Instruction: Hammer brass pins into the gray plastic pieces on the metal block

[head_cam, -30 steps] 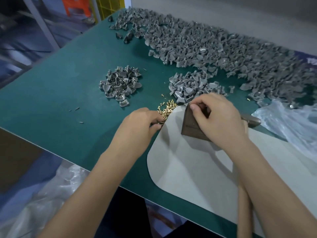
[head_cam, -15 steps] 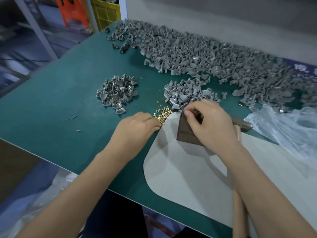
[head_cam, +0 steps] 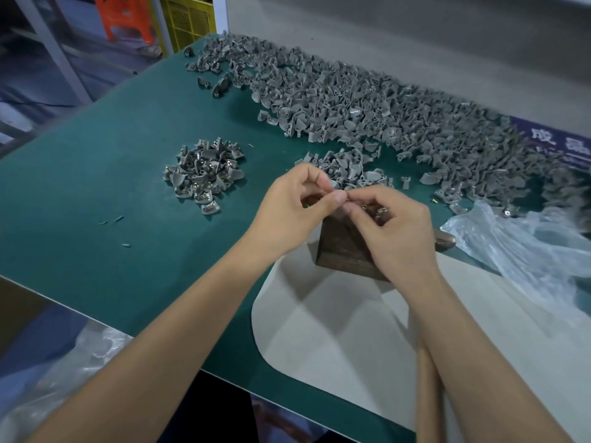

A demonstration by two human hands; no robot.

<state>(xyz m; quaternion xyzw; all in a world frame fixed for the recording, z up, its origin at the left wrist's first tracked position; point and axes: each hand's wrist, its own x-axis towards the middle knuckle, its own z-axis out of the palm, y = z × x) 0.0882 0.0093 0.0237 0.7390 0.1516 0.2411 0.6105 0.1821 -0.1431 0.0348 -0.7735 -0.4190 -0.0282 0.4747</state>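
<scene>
Looking down through the head camera, we see both hands meeting over the metal block (head_cam: 343, 247), which sits on a pale mat (head_cam: 335, 330) on the green table (head_cam: 96, 203). Our left hand (head_cam: 294, 209) pinches something tiny between thumb and forefinger; we cannot tell what. Our right hand (head_cam: 396, 231) curls its fingers around a small part atop the block. Gray plastic pieces (head_cam: 367, 100) lie heaped far and right; a smaller pinned pile (head_cam: 204, 174) lies left. A hammer head (head_cam: 444, 243) peeks out right of the block.

Likely workshop, green bench (head_cam: 96, 193), heaped gray parts (head_cam: 367, 100)
</scene>
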